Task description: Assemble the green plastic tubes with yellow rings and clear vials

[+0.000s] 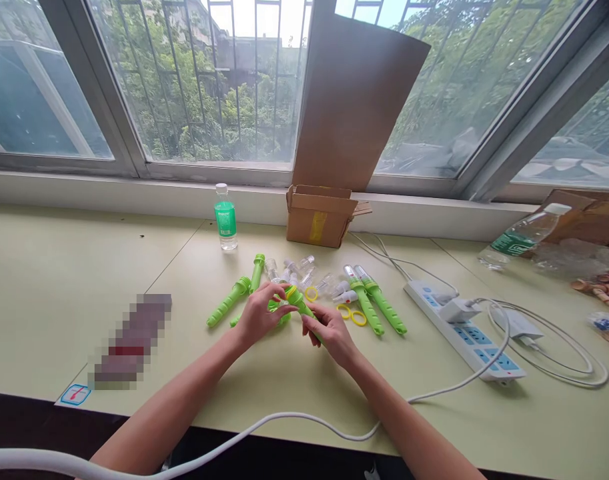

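Note:
My right hand (331, 333) is closed around a green plastic handle (300, 304), which tilts up and to the left. At the handle's threaded top end, my left hand (261, 310) pinches a yellow ring (291, 291); whether the ring is fully seated cannot be told. Beyond my hands lies a cluster of clear plastic tubes (307, 275), some with white ends. More green handles lie to the left, one (229, 301) near my left hand, and others are partly hidden behind it. Right of my right hand, two green handles (368, 310) have clear tubes fitted. Loose yellow rings (359, 318) rest beside them.
A water bottle (226, 220) and an open cardboard box (318, 217) stand near the window. At right are a power strip (464, 333) with cables and a tilted bottle (521, 240). A white cable (284, 416) crosses the table's front edge. A pixelated patch (134, 343) lies left.

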`<action>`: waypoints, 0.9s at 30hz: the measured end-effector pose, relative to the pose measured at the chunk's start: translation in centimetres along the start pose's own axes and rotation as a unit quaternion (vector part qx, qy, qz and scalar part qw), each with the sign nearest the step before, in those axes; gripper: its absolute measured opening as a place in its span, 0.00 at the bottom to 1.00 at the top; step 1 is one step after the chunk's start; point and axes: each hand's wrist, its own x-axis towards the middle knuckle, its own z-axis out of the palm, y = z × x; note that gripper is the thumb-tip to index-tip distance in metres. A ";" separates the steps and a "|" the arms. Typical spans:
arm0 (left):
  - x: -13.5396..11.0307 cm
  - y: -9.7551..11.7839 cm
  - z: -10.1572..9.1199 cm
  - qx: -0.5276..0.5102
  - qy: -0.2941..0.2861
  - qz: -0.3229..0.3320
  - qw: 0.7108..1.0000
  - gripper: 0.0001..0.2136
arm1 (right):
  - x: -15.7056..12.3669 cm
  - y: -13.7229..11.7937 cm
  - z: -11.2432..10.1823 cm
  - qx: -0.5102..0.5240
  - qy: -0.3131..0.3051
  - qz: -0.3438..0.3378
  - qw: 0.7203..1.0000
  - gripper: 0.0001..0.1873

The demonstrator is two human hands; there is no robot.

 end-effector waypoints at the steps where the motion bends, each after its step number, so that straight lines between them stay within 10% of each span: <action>1: 0.0 0.0 0.0 -0.002 0.001 -0.002 1.000 0.11 | 0.0 0.0 0.0 0.006 -0.002 0.001 1.000 0.15; 27: 0.0 0.1 0.1 0.012 -0.008 0.005 1.000 0.12 | 0.0 0.2 0.6 -0.023 0.008 -0.009 1.000 0.21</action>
